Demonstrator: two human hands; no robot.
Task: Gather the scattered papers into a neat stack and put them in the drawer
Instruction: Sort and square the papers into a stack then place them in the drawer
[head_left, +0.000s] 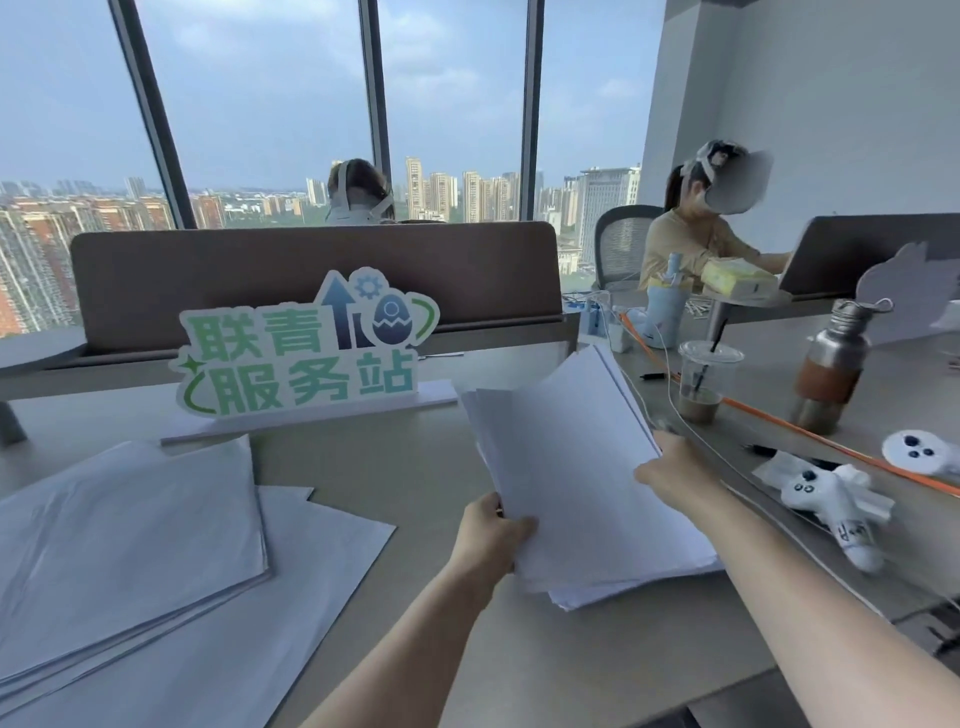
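At the far left a pile of white papers (119, 545) lies spread on the grey desk (395, 467), its sheets fanned out of line, with one large sheet poking out underneath toward the middle. Behind it stands a cut-out sign (306, 345) reading "联青服务站" in green letters, with an arrow, a gear and an egg drawn on it; it is backed by a brown divider (311, 275).

Bare desk shows between the pile and the hands. The left hand (493, 530) pinches the near left corner of a stack of papers (566, 467), thumb on top. The right hand (670, 475) grasps the stack's right edge, fingers curled under it. The stack is lifted and tilted, its far edges uneven, above a few more sheets lying near the desk's right edge.

To the right, across a seam, are a plastic cup (704, 384) with a straw, a metal bottle (831, 369) and white controllers (836, 501); the writing on one is too small to read. No drawer can be seen.
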